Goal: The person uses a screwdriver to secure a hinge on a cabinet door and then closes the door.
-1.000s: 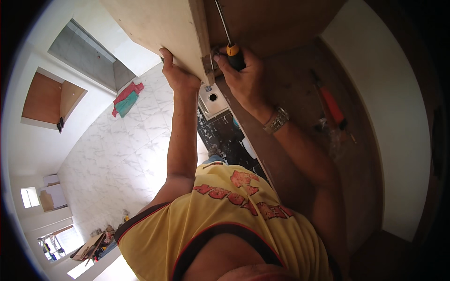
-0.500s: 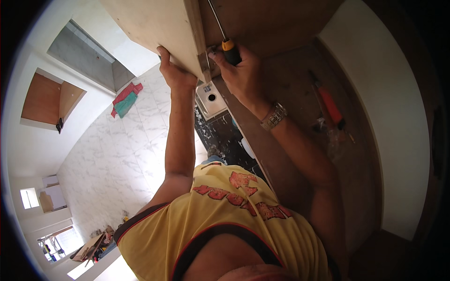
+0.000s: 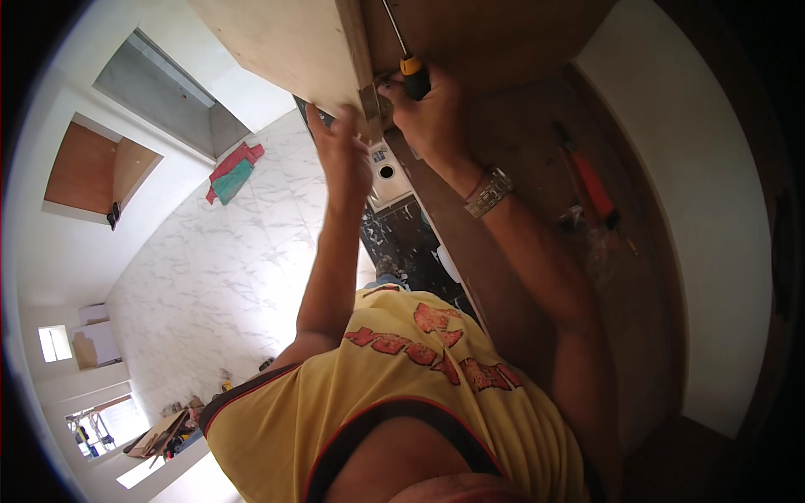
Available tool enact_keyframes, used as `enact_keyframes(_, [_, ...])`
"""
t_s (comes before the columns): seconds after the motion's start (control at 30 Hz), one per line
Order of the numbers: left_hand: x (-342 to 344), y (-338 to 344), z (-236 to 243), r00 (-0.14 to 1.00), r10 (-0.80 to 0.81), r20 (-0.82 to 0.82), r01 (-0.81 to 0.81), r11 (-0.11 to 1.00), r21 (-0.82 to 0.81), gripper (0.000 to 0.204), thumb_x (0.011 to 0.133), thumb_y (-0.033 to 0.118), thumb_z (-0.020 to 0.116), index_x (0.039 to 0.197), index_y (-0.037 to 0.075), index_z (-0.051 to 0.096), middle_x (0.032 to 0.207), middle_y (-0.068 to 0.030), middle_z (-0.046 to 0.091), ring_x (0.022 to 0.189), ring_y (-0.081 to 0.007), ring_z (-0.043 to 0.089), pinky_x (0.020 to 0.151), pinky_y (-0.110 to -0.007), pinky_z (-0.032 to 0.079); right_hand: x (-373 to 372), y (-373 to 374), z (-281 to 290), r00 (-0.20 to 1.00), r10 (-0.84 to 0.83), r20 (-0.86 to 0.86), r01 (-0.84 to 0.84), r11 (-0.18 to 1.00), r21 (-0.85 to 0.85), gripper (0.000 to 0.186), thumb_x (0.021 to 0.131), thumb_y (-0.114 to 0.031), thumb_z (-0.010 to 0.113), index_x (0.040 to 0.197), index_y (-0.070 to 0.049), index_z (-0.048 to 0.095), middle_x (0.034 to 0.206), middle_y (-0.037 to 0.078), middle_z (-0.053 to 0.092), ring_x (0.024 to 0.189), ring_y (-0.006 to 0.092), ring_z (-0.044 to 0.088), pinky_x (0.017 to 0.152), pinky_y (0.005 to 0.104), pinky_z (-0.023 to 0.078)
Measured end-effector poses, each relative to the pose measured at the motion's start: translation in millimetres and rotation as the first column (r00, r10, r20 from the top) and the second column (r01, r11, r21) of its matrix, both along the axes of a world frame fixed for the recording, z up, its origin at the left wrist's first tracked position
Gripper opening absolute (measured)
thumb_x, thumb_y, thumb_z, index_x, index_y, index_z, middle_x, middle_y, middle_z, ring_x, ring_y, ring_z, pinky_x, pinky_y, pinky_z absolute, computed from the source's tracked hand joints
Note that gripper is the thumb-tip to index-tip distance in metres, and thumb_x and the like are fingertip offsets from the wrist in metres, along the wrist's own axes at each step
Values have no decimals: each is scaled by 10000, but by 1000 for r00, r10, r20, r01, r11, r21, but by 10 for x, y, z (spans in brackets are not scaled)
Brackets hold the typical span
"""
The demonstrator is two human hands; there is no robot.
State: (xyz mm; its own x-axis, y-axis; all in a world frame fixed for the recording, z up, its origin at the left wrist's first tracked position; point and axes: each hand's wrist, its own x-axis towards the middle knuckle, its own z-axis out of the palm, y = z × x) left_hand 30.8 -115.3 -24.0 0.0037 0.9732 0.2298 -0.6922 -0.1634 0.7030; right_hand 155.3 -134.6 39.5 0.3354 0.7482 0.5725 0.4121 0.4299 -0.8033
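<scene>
My right hand (image 3: 432, 121) is closed around a screwdriver (image 3: 414, 82) with a black and yellow handle, its metal shaft pointing up and away. The thumb and fingertips of that hand are at the edge of a pale wooden door panel (image 3: 285, 46), by a small fitting (image 3: 370, 101) that I cannot make out clearly. My left hand (image 3: 342, 159) is just below the panel's lower edge, fingers apart and slightly blurred, with nothing seen in it. Whether its fingertips touch the panel, I cannot tell.
A brown shelf board (image 3: 537, 218) lies under my right forearm. On it are a red-handled tool (image 3: 591, 189) and a crumpled clear plastic bag (image 3: 597, 260). Below are a steel sink (image 3: 398, 191) and a black countertop (image 3: 407, 239). Red and green cloths (image 3: 233, 180) lie to the left.
My left hand has come off the face of the panel, moving right and slightly down. The right hand keeps the screwdriver and has shifted only a little; the panel's edge also sits slightly differently.
</scene>
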Motion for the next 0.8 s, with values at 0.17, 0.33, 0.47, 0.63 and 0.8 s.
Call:
enact_keyframes(0.17, [161,-140,-95,922,312,-229,-273,944,187,1222,801,173,909,1647,26,39,1533,-257,388,1354,-299,489,1121,-377,430,-44,-59,103,989,120,-84,-126,990,-64,176,805,-82,831,883,11,704,755,105,730,680,203,727,633,351,555])
enact_keyframes(0.33, [391,-114,12,813,532,-237,-480,843,244,1238,770,221,946,1625,-44,90,1484,-235,467,1285,-271,530,1121,-352,424,26,-35,157,984,149,-96,-162,976,-145,170,834,-100,834,871,18,717,697,63,721,657,131,695,609,299,535])
enact_keyframes(0.47, [431,-121,87,866,467,-180,-425,876,228,1232,767,241,952,1599,-119,117,1307,-203,616,1172,-245,593,1048,-306,463,218,-13,196,976,144,163,-131,988,-86,188,877,-151,809,883,13,717,744,63,729,686,114,687,639,291,534])
enact_keyframes(0.63, [434,-24,-63,843,496,-208,-453,864,220,1134,755,234,957,1587,-95,261,1436,-237,554,1211,-236,574,1062,-298,447,521,-370,131,978,153,143,-152,988,-22,272,919,-262,785,949,-5,699,775,64,713,714,136,676,663,311,531])
enact_keyframes(0.8, [343,-7,-174,847,500,-181,-460,859,223,1117,759,190,948,1595,-78,257,1484,-198,525,1242,-220,558,1076,-291,437,774,-1523,584,886,55,460,70,966,-250,395,968,-374,717,1075,-2,642,889,152,687,832,284,680,764,389,526])
